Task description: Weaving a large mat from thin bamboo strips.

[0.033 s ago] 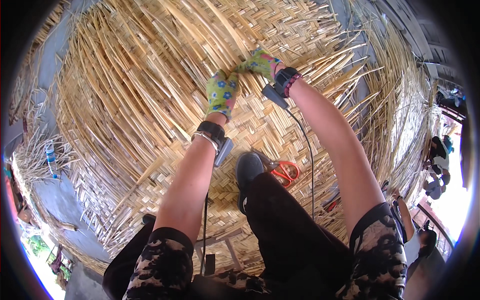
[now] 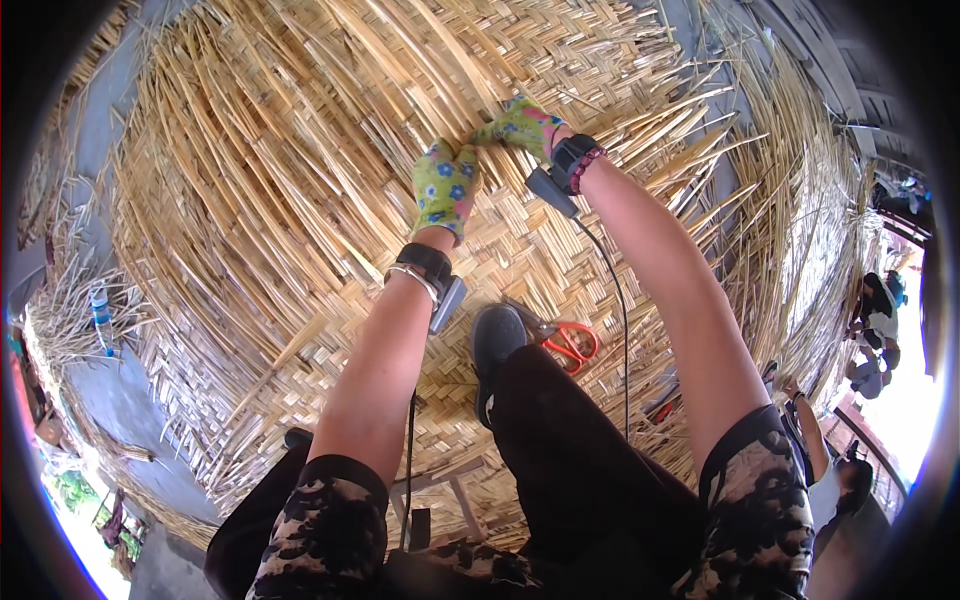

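A large mat of split reed strips lies in front of me, its lower part woven in a zigzag pattern. Long loose strips fan away from the woven part toward the far left. My left hand, in a green flowered glove, is closed on a strip at the edge of the weave. Close beside it on the right, my right hand in a matching glove pinches strips at the same edge. The fingertips of both hands are partly hidden among the strips.
Orange-handled scissors lie on the mat beside my shoe. Strip ends stick out at the right. A blue-banded bottle rests on straw at the left. Other people are at the far right.
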A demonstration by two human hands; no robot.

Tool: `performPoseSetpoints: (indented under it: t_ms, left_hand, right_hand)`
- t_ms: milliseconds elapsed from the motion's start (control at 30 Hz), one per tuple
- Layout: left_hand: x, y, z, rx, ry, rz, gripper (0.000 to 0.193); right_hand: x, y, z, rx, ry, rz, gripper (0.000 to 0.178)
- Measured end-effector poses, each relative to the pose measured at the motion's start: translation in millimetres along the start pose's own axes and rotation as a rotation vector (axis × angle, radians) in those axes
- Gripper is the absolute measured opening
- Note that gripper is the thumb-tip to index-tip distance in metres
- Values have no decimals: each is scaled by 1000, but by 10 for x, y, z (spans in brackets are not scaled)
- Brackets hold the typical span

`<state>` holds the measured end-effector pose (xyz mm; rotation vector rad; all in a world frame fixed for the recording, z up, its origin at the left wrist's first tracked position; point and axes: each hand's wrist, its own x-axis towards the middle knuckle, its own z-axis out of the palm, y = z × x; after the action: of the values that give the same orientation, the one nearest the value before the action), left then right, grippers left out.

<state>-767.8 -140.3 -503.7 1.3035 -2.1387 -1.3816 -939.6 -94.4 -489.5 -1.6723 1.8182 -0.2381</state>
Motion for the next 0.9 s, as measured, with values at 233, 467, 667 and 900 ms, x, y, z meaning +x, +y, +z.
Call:
performPoseSetpoints:
  t_ms: [233,467,667,900]
  left_hand:
    - [32,-16,-19,-354,-119,-233,18]
    - [201,-205,150,-285,-163,-95,13]
    - [241,-231,215,53,-139,-14,21]
    - [293,-189,110,-369,-481,-147,13]
  right_hand:
    - [-115,-121,-112,-28,-16,4,46]
    - [-160,-121,-123,450,-8,299,26]
    - [-204,47,-127,823,101,199,33]
    - [-142,143,-84,1105,168,125,44]
